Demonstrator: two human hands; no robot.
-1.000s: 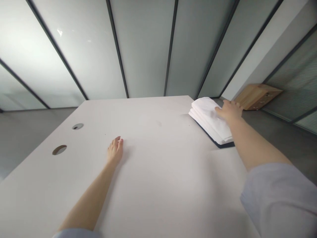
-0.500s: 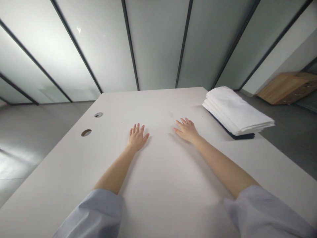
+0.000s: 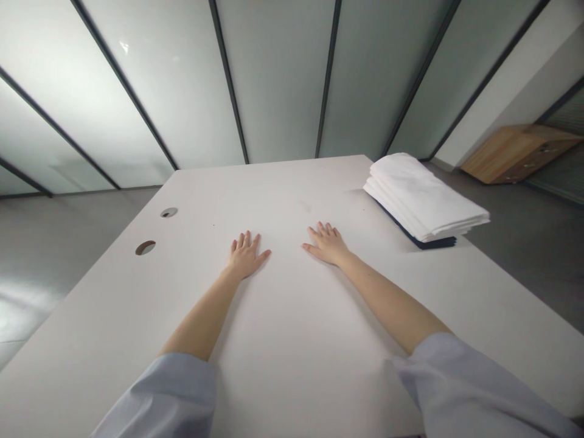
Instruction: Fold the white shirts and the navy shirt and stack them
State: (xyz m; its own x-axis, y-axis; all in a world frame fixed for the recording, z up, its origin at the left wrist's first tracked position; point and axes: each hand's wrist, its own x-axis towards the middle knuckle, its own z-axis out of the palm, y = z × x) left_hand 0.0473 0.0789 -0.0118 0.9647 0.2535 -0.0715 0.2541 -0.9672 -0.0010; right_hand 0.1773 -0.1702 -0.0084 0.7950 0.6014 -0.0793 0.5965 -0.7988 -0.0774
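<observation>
My left hand (image 3: pixel 246 255) lies palm down on the white table (image 3: pixel 292 340), fingers spread and holding nothing. To its right, my right hand (image 3: pixel 327 244) also rests flat on the tabletop with its fingers apart and nothing in it. A gap of bare surface separates the two thumbs. Beyond my right hand, at the table's right side, sits a stack of folded white cloth (image 3: pixel 424 194), with a dark folded layer (image 3: pixel 438 243) under it. Neither hand touches the stack.
Two round holes, one at the back (image 3: pixel 169 212) and one nearer (image 3: pixel 145 247), are cut in the table's left side. Frosted glass panels (image 3: pixel 278 79) stand behind the far edge. A wooden cabinet (image 3: pixel 506 152) is on the floor at the far right.
My right hand has moved left, closer to my left hand, and both now lie flatter on the table. The whole view has shifted slightly, with the stack appearing further left.
</observation>
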